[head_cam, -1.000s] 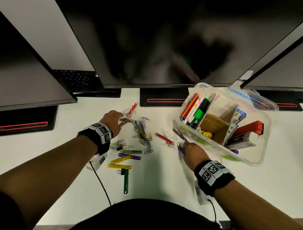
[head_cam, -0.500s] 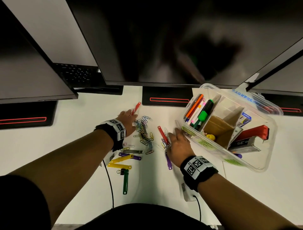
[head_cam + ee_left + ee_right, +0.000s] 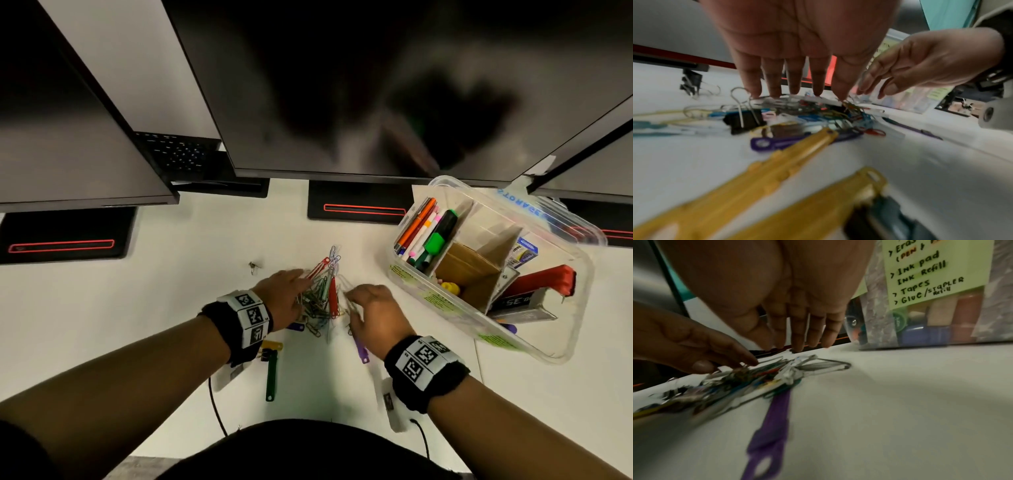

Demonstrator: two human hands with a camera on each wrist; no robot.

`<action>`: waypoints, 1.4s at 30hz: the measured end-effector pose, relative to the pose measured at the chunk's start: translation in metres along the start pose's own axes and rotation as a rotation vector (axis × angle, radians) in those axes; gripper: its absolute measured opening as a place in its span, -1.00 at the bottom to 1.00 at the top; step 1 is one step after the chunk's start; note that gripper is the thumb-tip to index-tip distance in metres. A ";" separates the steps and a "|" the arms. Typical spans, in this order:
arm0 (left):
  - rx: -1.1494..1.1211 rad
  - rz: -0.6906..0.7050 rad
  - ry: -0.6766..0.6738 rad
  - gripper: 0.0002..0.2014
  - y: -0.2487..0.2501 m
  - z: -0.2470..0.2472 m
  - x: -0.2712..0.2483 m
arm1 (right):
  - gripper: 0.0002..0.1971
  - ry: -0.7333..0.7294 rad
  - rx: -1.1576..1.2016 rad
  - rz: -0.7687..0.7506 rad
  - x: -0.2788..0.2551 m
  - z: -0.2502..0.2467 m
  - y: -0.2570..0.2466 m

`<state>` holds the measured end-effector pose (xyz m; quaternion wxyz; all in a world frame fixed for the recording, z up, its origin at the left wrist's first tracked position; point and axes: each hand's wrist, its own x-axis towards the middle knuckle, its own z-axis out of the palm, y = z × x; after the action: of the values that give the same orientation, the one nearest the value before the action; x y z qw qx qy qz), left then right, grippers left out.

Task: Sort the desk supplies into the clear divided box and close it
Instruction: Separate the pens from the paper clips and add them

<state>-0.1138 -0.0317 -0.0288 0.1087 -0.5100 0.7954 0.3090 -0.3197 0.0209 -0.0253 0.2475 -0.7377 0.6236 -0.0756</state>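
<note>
A heap of coloured paper clips and plastic fastener strips [image 3: 322,294] lies on the white desk between my two hands. My left hand [image 3: 284,291] presses its straight fingertips [image 3: 795,91] against the heap's left side. My right hand [image 3: 371,305] flanks the right side, with straight fingers [image 3: 797,344] pointing down at the desk. Neither hand holds anything. The clear divided box [image 3: 561,342] stands open at the right, holding pens, markers, a red stapler and cardboard dividers. Its green label [image 3: 931,280] shows in the right wrist view.
A green strip [image 3: 270,377] and a yellow strip [image 3: 272,344] lie near my left wrist, and a purple strip [image 3: 359,347] lies under my right hand. A small binder clip [image 3: 253,266] sits apart at the left. Dark monitors [image 3: 342,85] overhang the desk's back.
Both hands swept inward: the left moved right, the right moved left away from the box. The scattered clips are now bunched into one heap between them.
</note>
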 end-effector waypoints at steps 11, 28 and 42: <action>-0.016 -0.220 0.074 -0.49 0.013 -0.027 0.031 | -0.82 -0.108 -0.015 0.326 0.023 0.002 0.000; 0.011 -0.187 0.118 -0.76 0.018 -0.025 0.033 | -0.92 0.004 0.298 0.507 0.002 -0.012 0.021; -0.498 -0.256 0.324 -0.72 0.005 -0.071 0.012 | -0.74 0.019 0.577 0.420 0.009 -0.025 0.003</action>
<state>-0.1142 -0.0819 0.0226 -0.1093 -0.6592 0.6318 0.3928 -0.3310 0.0053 -0.0067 0.4497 -0.4926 0.7169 -0.2031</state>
